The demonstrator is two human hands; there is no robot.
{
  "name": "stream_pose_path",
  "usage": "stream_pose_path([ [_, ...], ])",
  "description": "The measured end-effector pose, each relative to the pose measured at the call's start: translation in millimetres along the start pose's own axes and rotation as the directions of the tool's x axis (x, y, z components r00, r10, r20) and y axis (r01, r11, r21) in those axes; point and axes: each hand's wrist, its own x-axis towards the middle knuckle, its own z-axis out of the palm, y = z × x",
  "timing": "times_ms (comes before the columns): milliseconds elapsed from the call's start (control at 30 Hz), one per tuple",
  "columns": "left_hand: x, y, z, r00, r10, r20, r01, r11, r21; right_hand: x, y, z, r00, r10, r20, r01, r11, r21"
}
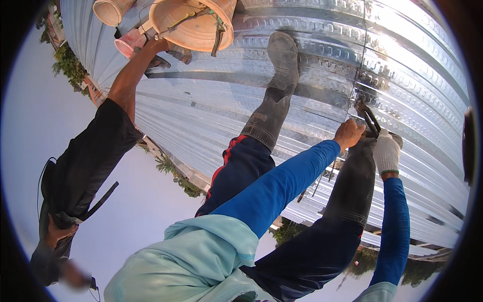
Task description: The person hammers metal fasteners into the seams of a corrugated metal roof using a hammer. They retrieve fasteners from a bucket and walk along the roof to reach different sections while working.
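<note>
My left hand point(349, 135) is bare below a blue sleeve, fingers closed in a pinch low over the metal sheeting. What it pinches, if anything, is too small to make out. My right hand point(387, 152), in a white knitted glove, is wrapped round the dark handles of a pair of pincers point(371, 121). Their rusty head points away from me, beside a seam point(358, 70) between two sheets. Both hands are close together, just above my right boot point(352, 186). Several thin dark rods point(318, 183) show below my left forearm.
Shiny ribbed metal decking point(241, 95) spreads all round; my left boot point(282, 65) stands on it. At the far left are an orange tub point(229, 25) with tools on it, a beige bucket point(113, 12) and a pink bucket point(132, 43). A co-worker in black point(90, 146) reaches there.
</note>
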Motion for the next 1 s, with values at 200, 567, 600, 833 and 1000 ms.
stream_pose_path([
  [200,15,43,26,0.918,-0.183,0.353,0.384,0.633,-0.672,26,22,4,0.992,-0.101,0.08,0.099,0.995,0.032],
  [567,60,37,142,0.969,-0.248,-0.017,0.226,0.908,-0.354,45,77,11,0.965,-0.144,0.217,0.122,0.986,0.115],
  [600,61,47,131,0.946,-0.31,0.091,0.323,0.91,-0.258,47,82,13,0.962,-0.151,0.227,0.129,0.986,0.109],
  [833,74,53,131,0.965,-0.226,0.136,0.256,0.928,-0.271,87,109,24,0.924,-0.245,0.293,0.258,0.966,-0.006],
  [1000,98,36,168,0.991,0.133,-0.009,-0.132,0.99,0.039,124,152,57,0.912,-0.384,0.147,0.392,0.919,-0.03],
])
